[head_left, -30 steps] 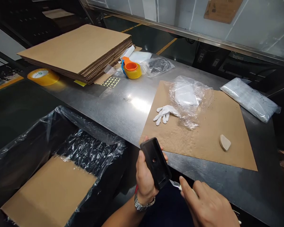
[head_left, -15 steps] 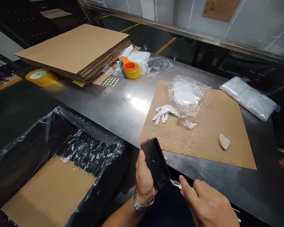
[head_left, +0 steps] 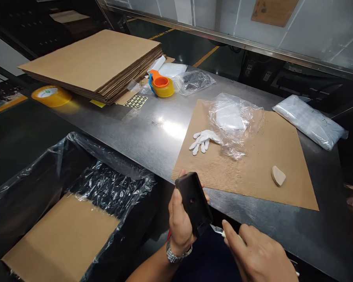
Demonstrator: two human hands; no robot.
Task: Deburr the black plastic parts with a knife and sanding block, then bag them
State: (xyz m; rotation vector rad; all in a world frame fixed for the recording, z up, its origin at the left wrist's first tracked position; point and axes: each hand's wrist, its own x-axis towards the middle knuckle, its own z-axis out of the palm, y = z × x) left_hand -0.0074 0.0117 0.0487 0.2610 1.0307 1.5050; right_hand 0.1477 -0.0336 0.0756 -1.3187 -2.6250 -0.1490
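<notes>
My left hand (head_left: 181, 223), with a metal watch on the wrist, is wrapped round a black rectangular case (head_left: 193, 203). The case is tilted, its hollow side with a small hole facing up. In my right hand (head_left: 255, 250) is a knife (head_left: 217, 230) with a pale handle, the index finger stretched along it. Its blade tip is at the lower right corner of the case; whether it touches cannot be made out. Beyond the hands, a white glove (head_left: 204, 141) and a beige block (head_left: 278, 176) lie on a cardboard sheet (head_left: 253, 180).
A black-lined bin (head_left: 135, 180) holding cardboard stands at the left. On the metal table (head_left: 153, 137) are stacked cardboard sheets (head_left: 97, 58), an orange tape dispenser (head_left: 161, 84), a yellow tape roll (head_left: 50, 96), clear plastic bags (head_left: 235, 117) and a wrapped white pack (head_left: 312, 121).
The black case has shifted very slightly downward in my left hand's grip. More of the knife blade shows beside the case's corner.
</notes>
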